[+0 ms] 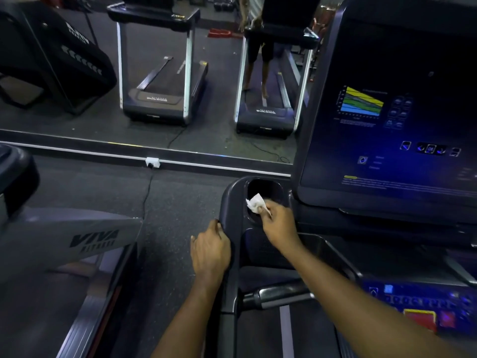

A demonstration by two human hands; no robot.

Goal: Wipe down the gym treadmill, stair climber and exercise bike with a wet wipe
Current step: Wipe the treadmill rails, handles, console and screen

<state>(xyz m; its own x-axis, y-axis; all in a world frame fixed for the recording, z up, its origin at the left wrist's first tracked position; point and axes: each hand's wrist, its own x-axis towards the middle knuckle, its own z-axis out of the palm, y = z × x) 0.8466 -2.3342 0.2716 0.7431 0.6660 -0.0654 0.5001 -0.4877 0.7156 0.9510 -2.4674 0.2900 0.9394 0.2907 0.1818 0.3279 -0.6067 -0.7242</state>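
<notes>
At the front left corner of our treadmill, we pinch a small white wet wipe in our right hand. The crumpled wipe sits on the near rim of the cup holder, a dark hole with round corners. Our left hand curls around the outer left edge of the treadmill, just below the cup holder. The two hands are near each other but do not touch.

Just right of the cup holder, the big dark screen stands tall, and its left edge is close to our right hand. A short grip bar lies under our right arm. A button panel glows blue and red low on the right.

On our left we see a strip of dark floor, and past it the next treadmill, with VIVA on its side. A thin black cable runs over that floor from a white socket at the bottom edge of the wall mirror.
</notes>
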